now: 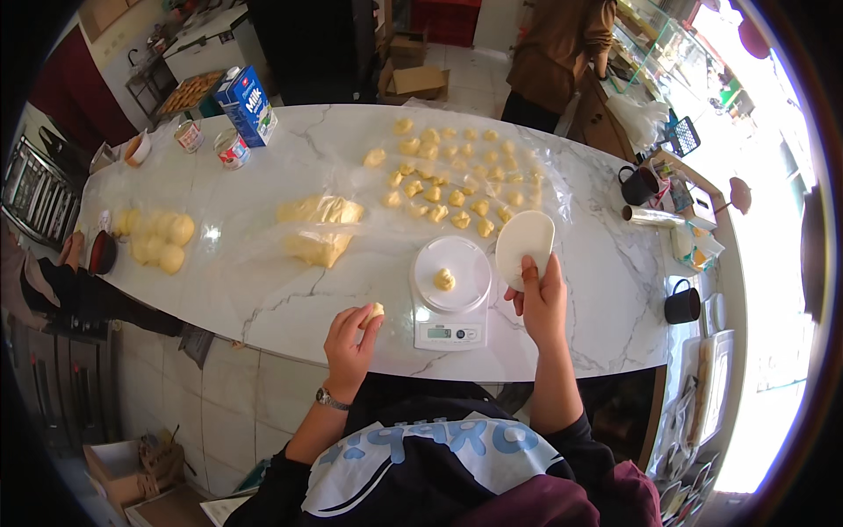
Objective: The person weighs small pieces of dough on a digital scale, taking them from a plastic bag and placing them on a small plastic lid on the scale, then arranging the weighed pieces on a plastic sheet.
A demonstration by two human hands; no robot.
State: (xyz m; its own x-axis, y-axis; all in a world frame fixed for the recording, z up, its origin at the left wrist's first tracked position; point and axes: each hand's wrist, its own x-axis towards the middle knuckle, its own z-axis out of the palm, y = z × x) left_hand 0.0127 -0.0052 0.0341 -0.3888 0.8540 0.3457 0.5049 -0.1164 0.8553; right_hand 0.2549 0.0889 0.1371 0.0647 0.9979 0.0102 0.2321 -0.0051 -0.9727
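My left hand (349, 347) grips a small pale dough piece (375, 312) near the table's front, left of the white digital scale (450, 316). Another dough lump (444, 279) rests on the scale's round platform. My right hand (544, 300) holds a cream oval scraper (524, 239) upright, just right of the scale. Several small dough pieces (457, 198) are spread behind it, partly under clear plastic. A large mass of yellow dough (320, 237) lies under plastic at the centre-left.
Smooth dough balls (171, 228), cans (233, 151) and a blue carton (248, 105) stand left on the marble table (263, 321). Dark mugs (681, 303) and a foil roll (645, 215) sit right. A person (558, 53) stands behind; another person's hand (72, 248) shows far left.
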